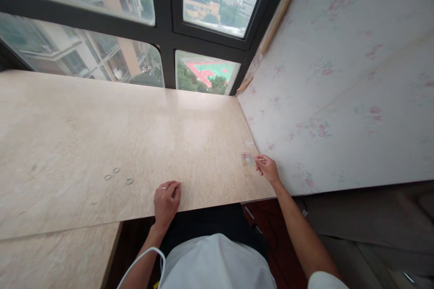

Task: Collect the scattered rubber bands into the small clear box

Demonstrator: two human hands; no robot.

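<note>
On the beige stone counter (203, 144), my left hand (167, 201) rests near the front edge with its fingers curled together; whatever they may hold is hidden. A ring shows on one finger. At the right, beside the wall, my right hand (267, 168) has its fingers pinched at a small clear box (248, 159) with colourful little pieces in it. Something small and pale shows at those fingertips, too small to name. Left of my left hand lie three thin rings: one ring (116, 170), a second ring (107, 177) and a third, greenish ring (129, 181).
A clear lid-like piece (248, 144) lies behind the small box. The flowered wall (325, 99) bounds the counter on the right, and the dark window frame (166, 31) stands at the back. A white cable (149, 251) loops over my left forearm.
</note>
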